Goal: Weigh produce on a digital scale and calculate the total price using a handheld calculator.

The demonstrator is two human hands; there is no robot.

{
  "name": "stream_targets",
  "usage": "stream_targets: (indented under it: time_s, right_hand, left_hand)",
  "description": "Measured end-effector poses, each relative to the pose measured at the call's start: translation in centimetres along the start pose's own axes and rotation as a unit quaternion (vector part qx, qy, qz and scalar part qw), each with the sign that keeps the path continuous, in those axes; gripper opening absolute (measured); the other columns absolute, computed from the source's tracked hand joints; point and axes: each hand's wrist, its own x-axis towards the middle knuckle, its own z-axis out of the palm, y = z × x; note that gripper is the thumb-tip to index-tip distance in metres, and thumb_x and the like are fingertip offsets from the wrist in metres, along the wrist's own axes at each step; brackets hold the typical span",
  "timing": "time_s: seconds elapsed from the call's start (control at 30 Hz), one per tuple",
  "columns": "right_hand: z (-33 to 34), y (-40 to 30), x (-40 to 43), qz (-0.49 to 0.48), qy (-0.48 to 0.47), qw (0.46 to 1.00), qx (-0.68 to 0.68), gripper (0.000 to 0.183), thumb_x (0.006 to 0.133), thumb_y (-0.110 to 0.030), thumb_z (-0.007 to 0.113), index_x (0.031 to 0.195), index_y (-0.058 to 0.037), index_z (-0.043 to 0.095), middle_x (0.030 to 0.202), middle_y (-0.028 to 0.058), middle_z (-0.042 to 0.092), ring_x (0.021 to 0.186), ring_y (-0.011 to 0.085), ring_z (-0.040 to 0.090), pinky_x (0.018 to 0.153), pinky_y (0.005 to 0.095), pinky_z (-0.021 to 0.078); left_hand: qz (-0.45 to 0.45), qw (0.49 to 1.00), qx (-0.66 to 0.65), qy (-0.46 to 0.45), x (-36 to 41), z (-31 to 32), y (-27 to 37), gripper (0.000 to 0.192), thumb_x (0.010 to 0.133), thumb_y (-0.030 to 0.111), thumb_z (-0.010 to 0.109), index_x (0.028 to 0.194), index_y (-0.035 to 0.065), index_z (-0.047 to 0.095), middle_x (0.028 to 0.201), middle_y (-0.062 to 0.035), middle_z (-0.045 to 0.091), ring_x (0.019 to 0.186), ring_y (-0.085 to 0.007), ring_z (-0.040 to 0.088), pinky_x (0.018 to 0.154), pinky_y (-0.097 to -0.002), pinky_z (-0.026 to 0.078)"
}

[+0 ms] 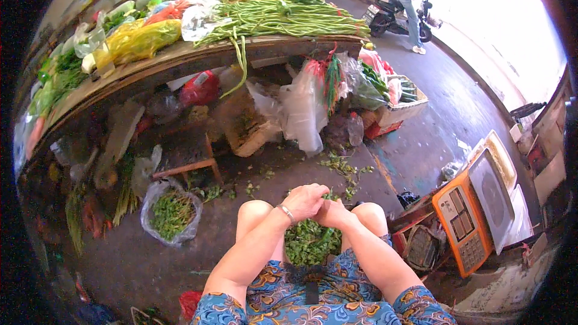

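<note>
Close together above my knees, my left hand (305,203) and my right hand (335,214) meet with bent fingers. A little leafy green sprig (328,195) shows between their fingertips; most of it is hidden. A metal bracelet (285,213) circles my left wrist. Under my hands, a heap of leafy greens (309,243) fills the space between my thighs; whatever holds it cannot be made out. To the left on the floor stands a clear plastic bag (197,221), its mouth open, with picked leafy greens (171,214) inside.
Ahead runs a wooden stall table (271,41) bearing long beans (289,18) and bagged vegetables. Plastic bags (305,108) hang from its edge. Leaf scraps (345,169) litter the floor. An orange weighing scale (465,225) stands at right. Beyond, a person (408,4) straddles an electric scooter (384,18).
</note>
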Motion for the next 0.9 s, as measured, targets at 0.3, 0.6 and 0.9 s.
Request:
stream_targets:
  time_s: [0.3, 0.6, 0.9]
  right_hand:
    - [0.4, 0.6, -0.1, 0.008, 0.004, 1.000, 0.002, 0.031, 0.088, -0.033, 0.051, 0.102, -0.0090, 0.064, 0.106, 0.0143, 0.066, 0.105, 0.0314, 0.060, 0.091, 0.0548, 0.0403]
    - [-0.2, 0.2, -0.1, 0.007, -0.017, 1.000, 0.010, 0.033, 0.088, -0.035, 0.053, 0.106, -0.0095, 0.063, 0.110, 0.0141, 0.064, 0.109, 0.0309, 0.057, 0.095, 0.0571, 0.0369]
    - [1.1, 1.6, 0.7, 0.005, -0.021, 1.000, -0.009, 0.033, 0.086, -0.036, 0.053, 0.105, -0.0116, 0.063, 0.108, 0.0132, 0.065, 0.108, 0.0309, 0.058, 0.093, 0.0575, 0.0381]
  left_hand:
    - [-0.010, 0.999, 0.010, -0.032, 0.3, 0.1, 0.1, 0.027, 0.082, 0.017, 0.054, 0.107, 0.0079, 0.061, 0.102, -0.0140, 0.063, 0.098, -0.0320, 0.059, 0.085, -0.0411, 0.048]
    - [-0.020, 0.999, 0.013, -0.042, 0.3, 0.1, 0.1, 0.029, 0.083, 0.020, 0.056, 0.109, 0.0094, 0.061, 0.102, -0.0141, 0.063, 0.096, -0.0326, 0.060, 0.084, -0.0416, 0.049]
    - [-0.013, 0.998, 0.026, -0.048, 0.4, 0.5, -0.4, 0.031, 0.083, 0.022, 0.056, 0.111, 0.0087, 0.061, 0.108, -0.0150, 0.063, 0.101, -0.0321, 0.059, 0.087, -0.0406, 0.048]
